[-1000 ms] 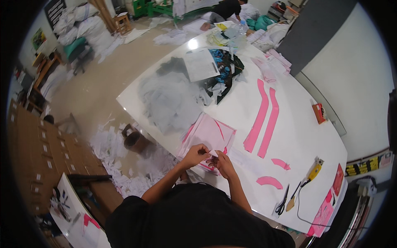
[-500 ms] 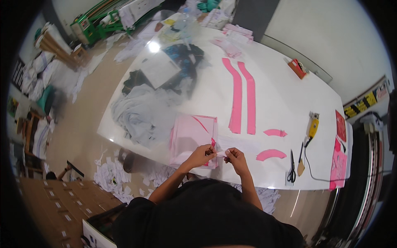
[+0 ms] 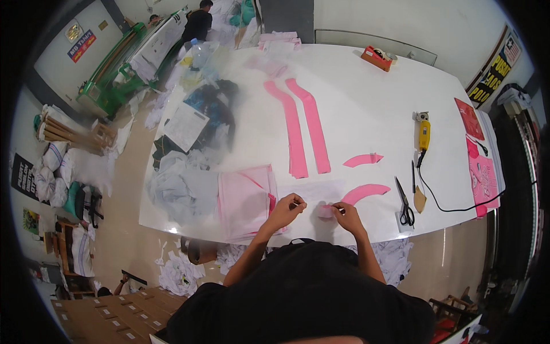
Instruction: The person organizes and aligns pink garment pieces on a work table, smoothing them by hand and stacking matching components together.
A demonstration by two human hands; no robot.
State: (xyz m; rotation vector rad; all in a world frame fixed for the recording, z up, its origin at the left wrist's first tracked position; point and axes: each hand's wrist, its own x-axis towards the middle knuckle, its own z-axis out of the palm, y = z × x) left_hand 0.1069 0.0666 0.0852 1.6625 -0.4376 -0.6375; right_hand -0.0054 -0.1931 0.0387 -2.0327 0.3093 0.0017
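Pinched in my right hand (image 3: 348, 218) is a small pale pink fabric piece (image 3: 326, 211), held just above the white table (image 3: 366, 120). My left hand (image 3: 288, 211) hovers beside the stack of pink cloth (image 3: 246, 198), thumb and fingertips pressed together. Something tiny and pale may be at its fingertips, too small to name. Beyond my right hand lies a curved pink strip (image 3: 366, 192), with a shorter curved strip (image 3: 362, 160) farther off. Two long pink strips (image 3: 292, 137) stretch toward the far side.
Black scissors (image 3: 404, 203), a tan pointed piece (image 3: 420, 199) and a corded yellow electric cutter (image 3: 423, 135) lie at right. A red tape dispenser (image 3: 376, 58) stands at the far edge. Crumpled grey cloth (image 3: 186, 186) covers the left side. Someone in black (image 3: 198, 24) is behind.
My hands, close together over the stack's right edge before, have moved apart. The right one has gone rightward with the small pink piece. The whole view has turned.
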